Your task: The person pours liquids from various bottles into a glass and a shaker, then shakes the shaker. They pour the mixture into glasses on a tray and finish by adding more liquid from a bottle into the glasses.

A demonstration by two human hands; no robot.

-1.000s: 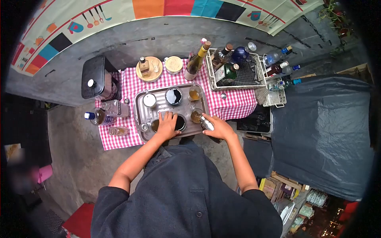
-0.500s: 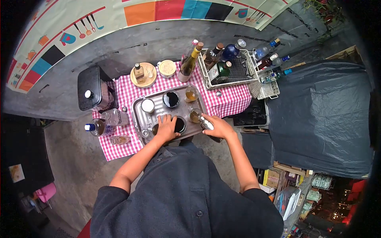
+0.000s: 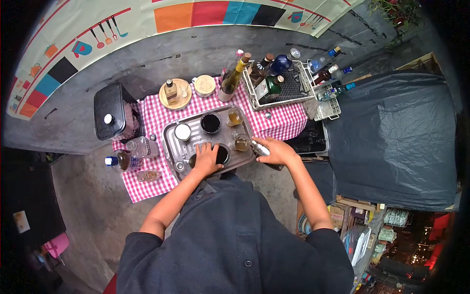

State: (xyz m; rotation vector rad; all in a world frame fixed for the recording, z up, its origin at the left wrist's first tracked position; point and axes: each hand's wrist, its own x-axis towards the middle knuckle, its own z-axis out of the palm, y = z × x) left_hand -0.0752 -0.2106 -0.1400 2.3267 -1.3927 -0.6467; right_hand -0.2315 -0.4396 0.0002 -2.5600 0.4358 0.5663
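Observation:
My left hand (image 3: 206, 159) is closed round the near side of a glass of dark liquid (image 3: 223, 154) at the front of the metal tray (image 3: 169, 142). A brownish vessel (image 3: 192, 161) shows partly under that hand. My right hand (image 3: 278, 151) grips a small shiny silvery vessel (image 3: 261, 148), tilted with its end toward a glass mug of amber drink (image 3: 241, 142). Behind that mug stands another amber glass mug (image 3: 235, 117). A bowl of dark liquid (image 3: 211, 122) and a glass with a white top (image 3: 182, 132) are also on the tray.
Bottles (image 3: 234, 81) and a white wire basket (image 3: 279, 102) line the back right. A wooden plate (image 3: 175, 100) carries a small bottle. Clear bottles (image 3: 142, 147) stand at the left, near a black container (image 3: 116, 115). The checked cloth (image 3: 289, 128) ends at the table edge.
My right hand has drawn slightly to the right, and the silvery vessel has moved away from the amber mug. My left hand stays at the dark glass.

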